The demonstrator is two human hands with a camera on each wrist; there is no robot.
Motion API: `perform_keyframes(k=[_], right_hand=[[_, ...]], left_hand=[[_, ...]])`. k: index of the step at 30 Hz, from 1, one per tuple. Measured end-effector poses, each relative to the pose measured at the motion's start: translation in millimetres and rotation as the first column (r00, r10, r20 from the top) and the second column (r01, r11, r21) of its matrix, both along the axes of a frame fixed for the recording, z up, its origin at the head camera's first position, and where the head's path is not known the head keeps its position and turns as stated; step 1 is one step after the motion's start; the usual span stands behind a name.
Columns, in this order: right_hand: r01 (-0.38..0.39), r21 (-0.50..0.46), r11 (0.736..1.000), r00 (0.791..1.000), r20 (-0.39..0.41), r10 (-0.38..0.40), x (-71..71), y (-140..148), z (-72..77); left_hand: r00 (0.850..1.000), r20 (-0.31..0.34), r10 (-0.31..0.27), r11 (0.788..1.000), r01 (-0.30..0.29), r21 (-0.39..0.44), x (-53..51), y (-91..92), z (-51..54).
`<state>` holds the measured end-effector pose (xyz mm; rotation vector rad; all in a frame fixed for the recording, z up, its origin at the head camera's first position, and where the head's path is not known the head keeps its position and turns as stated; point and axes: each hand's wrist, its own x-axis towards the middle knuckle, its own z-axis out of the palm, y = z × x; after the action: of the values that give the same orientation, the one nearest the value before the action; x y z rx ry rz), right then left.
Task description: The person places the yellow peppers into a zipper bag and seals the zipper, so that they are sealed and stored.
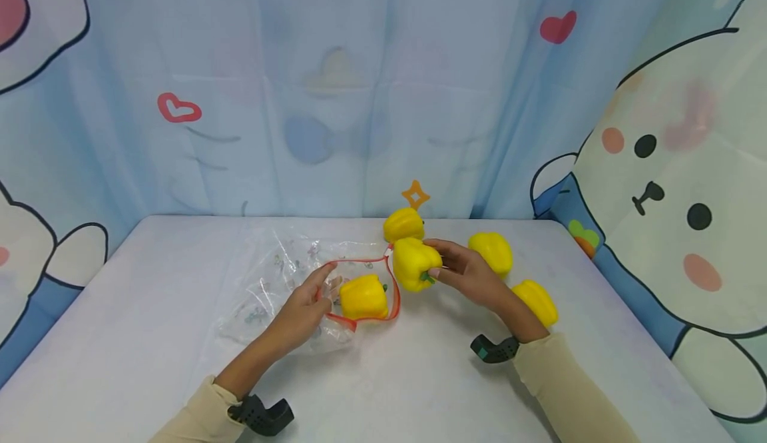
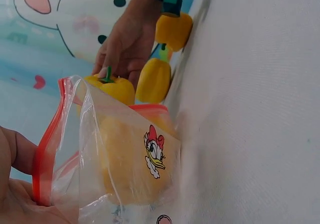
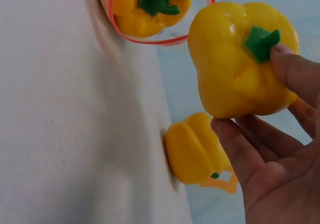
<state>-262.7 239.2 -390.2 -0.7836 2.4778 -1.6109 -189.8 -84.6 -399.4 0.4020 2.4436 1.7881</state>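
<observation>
Snagging risked, tbh: floppy red bag rim [image 1: 396,302] pinched only at left by left hand [image 1: 302,311]; yellow pepper [image 1: 412,262], fingertip-gripped by right hand [image 1: 470,275], could get knocked loose.

Bag [image 1: 263,296] was thin clear plastic film, glossy, crinkled on the left; its red rim [image 2: 49,144] looked like smooth plastic; held pepper [image 3: 235,68] had a smooth, glossy, plastic-like skin; green stem [image 3: 260,46] looked plastic too; bagged pepper [image 1: 363,296] also looked smooth; tabletop [image 1: 419,380] was matt, material unclear; far backdrop [image 1: 359,83] was folded cloth; near sleeves [image 1: 575,390] were matt cloth; black wristbands [image 1: 263,416] looked like dull plastic.
</observation>
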Motion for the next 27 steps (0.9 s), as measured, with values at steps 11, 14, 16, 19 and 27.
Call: perform_keyframes(k=[11,14,16,19,27], right_hand=[[-0.153,-0.052,0.987,0.988,-0.016,0.152,3.8,1.3,7.1],[-0.183,-0.056,0.981,0.983,0.002,0.184,5.0,1.3,9.5],[-0.198,-0.045,0.979,0.980,0.022,0.199,5.9,0.9,10.5],[-0.212,-0.021,0.977,0.976,0.048,0.213,7.5,0.4,11.0],[-0.261,-0.004,0.965,0.963,0.072,0.260,9.5,1.7,11.0]], left_hand=[[1.000,0.014,0.019,1.000,-0.019,0.002,-0.3,-0.5,1.7],[1.000,0.015,0.023,1.000,-0.023,-0.001,0.1,-0.1,1.6],[0.999,0.013,0.030,1.000,-0.029,-0.011,0.6,0.3,2.0],[0.999,0.010,0.034,0.999,-0.034,-0.020,1.7,0.8,2.6],[1.000,0.003,0.029,0.999,-0.029,-0.012,3.0,3.1,2.6]])
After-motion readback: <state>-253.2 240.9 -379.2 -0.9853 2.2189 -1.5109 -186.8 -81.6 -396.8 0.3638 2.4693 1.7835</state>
